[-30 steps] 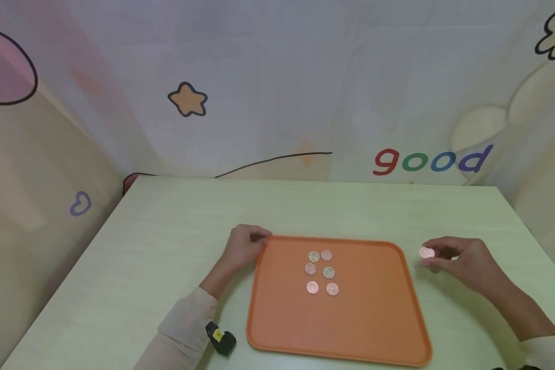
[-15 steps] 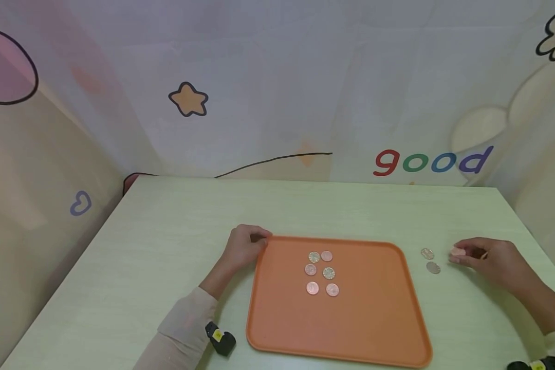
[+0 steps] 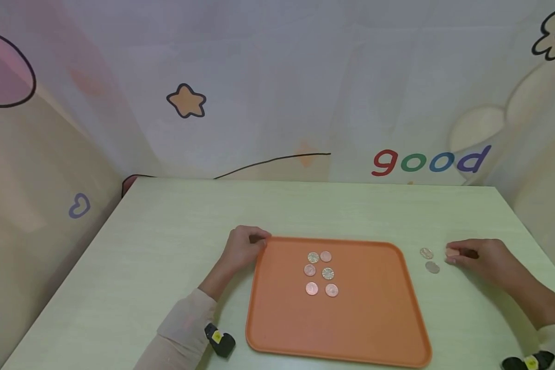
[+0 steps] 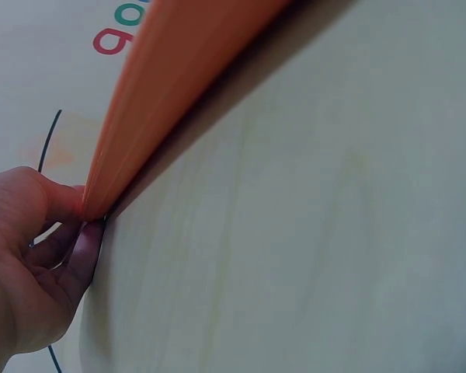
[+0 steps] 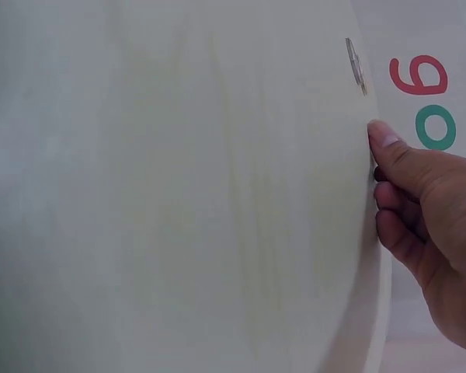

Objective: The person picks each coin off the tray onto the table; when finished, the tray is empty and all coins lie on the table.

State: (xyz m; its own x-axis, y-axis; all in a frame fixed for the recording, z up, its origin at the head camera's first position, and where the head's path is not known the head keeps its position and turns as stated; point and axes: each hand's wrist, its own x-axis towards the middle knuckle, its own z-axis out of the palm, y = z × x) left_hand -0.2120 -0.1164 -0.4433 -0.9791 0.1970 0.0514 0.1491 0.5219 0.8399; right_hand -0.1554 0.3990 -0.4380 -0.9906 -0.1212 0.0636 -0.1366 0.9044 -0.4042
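Observation:
My left hand [image 3: 246, 247] pinches the far left corner of an orange tray [image 3: 374, 318]; in the left wrist view its fingers and thumb close on the tray's rim [image 4: 101, 186]. Several round coins [image 3: 328, 274], some pinkish and some silvery, lie in pairs on the tray. Right of the tray, my right hand [image 3: 478, 254] holds a coin [image 3: 451, 252] between thumb and fingertips, low over the table. Two more coins, one farther back [image 3: 426, 253] and a greyer coin [image 3: 432, 267], lie apart between that hand and the tray.
A pale green table [image 3: 189, 205] spreads under everything. Behind it hangs a printed backdrop [image 3: 268, 92] with a star and the word "good". Black wrist cameras [image 3: 220, 340] sit at both sleeves.
My right hand has moved right from beside the tray, uncovering two coins on the table, then slightly back left, still holding a coin. My left hand stays at the tray corner.

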